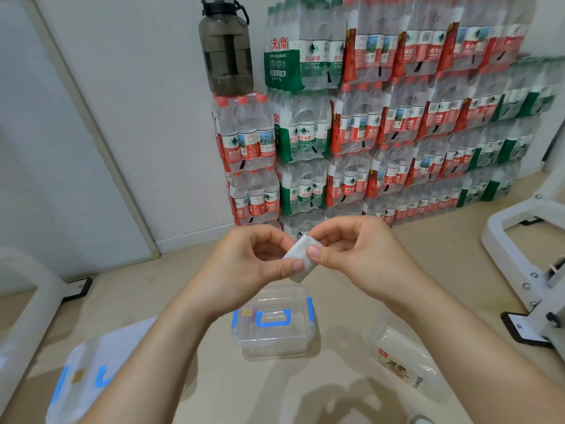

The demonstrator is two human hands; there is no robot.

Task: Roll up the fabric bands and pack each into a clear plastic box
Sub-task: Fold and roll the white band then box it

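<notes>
A white fabric band, rolled into a small tight bundle, is pinched between both hands in mid-air. My left hand grips its left side with thumb and fingers. My right hand holds its right end, thumb on top. Directly below on the floor sits a clear plastic box with its lid on, blue handle and blue side clips. Another clear box with blue clips lies at the lower left, partly hidden by my left forearm.
A clear plastic bottle lies on its side on the floor at the right. Stacked packs of water bottles line the back wall, with a dark jug on top. White metal frames stand at right and left.
</notes>
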